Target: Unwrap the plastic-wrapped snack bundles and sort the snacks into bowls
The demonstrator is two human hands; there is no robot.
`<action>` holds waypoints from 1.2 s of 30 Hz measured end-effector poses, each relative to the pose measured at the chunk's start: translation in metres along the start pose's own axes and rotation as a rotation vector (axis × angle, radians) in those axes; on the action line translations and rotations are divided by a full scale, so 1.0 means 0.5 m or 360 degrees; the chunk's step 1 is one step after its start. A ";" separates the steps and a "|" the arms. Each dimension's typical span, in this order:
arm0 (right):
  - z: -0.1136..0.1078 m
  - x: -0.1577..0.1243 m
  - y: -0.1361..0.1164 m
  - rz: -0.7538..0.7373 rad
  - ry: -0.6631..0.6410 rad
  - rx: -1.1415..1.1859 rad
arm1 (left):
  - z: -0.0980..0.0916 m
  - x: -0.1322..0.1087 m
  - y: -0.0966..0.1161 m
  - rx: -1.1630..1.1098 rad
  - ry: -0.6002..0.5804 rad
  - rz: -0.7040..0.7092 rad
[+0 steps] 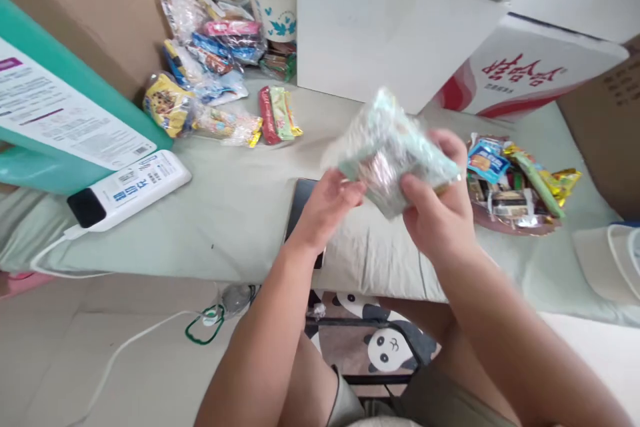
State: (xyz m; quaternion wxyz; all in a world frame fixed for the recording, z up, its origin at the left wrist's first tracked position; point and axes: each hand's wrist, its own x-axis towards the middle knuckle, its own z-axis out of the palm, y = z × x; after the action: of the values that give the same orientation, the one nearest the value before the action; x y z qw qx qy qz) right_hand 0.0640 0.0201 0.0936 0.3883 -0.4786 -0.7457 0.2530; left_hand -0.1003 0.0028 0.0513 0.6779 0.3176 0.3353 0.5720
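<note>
A shiny clear-plastic packet [387, 140], pale green and blurred by motion, is held up above the cloth-covered table. My right hand [443, 207] grips its right side, thumb across the front and fingers behind. At the packet's lower left edge is my left hand [327, 207], its fingers curled against the plastic, partly hidden by it. What the packet contains cannot be made out. Below my left wrist lies a dark phone [300, 203], partly covered by the arm. To the right of my right hand, a pinkish plate [530, 227] bears several wrapped snacks [510, 180].
Wrapped snacks [220, 47] are heaped at the back left beside a paper cup [273, 0]. Red and green snack packs [280, 115] lie nearer. A white power bank [137, 187] with a cable lies beside a green container [75, 100]. White boxes [385, 20] stand behind; white tubs [605, 263] at right.
</note>
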 end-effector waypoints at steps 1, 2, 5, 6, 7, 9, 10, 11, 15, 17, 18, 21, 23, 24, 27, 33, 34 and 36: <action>-0.011 -0.056 0.019 0.0135 0.0187 0.0206 | 0.014 -0.002 -0.010 -0.0005 -0.0124 -0.0070; -0.019 -0.110 0.036 0.0302 0.0307 0.0342 | 0.028 -0.005 -0.021 -0.0001 -0.0232 -0.0149; -0.037 -0.233 0.072 0.0803 0.0499 0.0624 | 0.068 -0.017 -0.055 0.0121 -0.0467 -0.0406; -0.041 -0.260 0.079 0.0939 0.0516 0.0696 | 0.080 -0.019 -0.067 0.0180 -0.0522 -0.0470; -0.045 -0.280 0.085 0.1045 0.0535 0.0762 | 0.090 -0.021 -0.079 0.0222 -0.0560 -0.0507; -0.049 -0.301 0.094 0.1182 0.0573 0.0857 | 0.108 -0.021 -0.104 0.0241 -0.0592 -0.0509; -0.049 -0.306 0.098 0.1212 0.0608 0.0887 | 0.115 -0.019 -0.116 0.0231 -0.0580 -0.0482; -0.048 -0.307 0.102 0.1220 0.0650 0.0907 | 0.123 -0.017 -0.128 0.0228 -0.0552 -0.0448; -0.046 -0.308 0.107 0.1129 0.0531 0.0966 | 0.139 -0.007 -0.159 0.0445 -0.0357 -0.0289; -0.059 -0.310 0.103 0.1045 0.0304 0.0888 | 0.137 -0.001 -0.165 0.0554 -0.0284 -0.0212; -0.071 -0.311 0.100 0.0986 0.0193 0.0796 | 0.134 0.002 -0.167 0.0584 -0.0262 -0.0194; -0.127 -0.313 0.108 0.0740 -0.0023 0.0435 | 0.121 0.014 -0.166 0.0636 -0.0225 -0.0199; -0.169 -0.310 0.133 0.0593 0.0069 0.0090 | 0.111 0.022 -0.164 0.0743 -0.0167 -0.0121; -0.188 -0.308 0.151 0.0557 0.0197 -0.0159 | 0.105 0.025 -0.163 0.0838 -0.0129 -0.0028; -0.222 -0.303 0.218 0.0623 0.0421 -0.0867 | 0.090 0.030 -0.156 0.1197 -0.0097 0.0281; -0.216 -0.300 0.274 0.0779 0.0184 -0.1174 | 0.082 0.019 -0.152 0.1471 -0.0214 0.0347; -0.214 -0.298 0.264 0.0803 0.0203 -0.1111 | 0.082 0.016 -0.154 0.1518 -0.0225 0.0360; -0.211 -0.293 0.233 0.0894 0.0229 -0.0831 | 0.083 0.013 -0.159 0.1608 -0.0236 0.0410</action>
State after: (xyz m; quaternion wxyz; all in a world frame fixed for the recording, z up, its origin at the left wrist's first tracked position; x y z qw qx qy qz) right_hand 0.2458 -0.0645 0.0171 0.2204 -0.7633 -0.5959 0.1171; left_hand -0.0210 -0.0042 0.0099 0.3862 0.6831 0.4787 0.3938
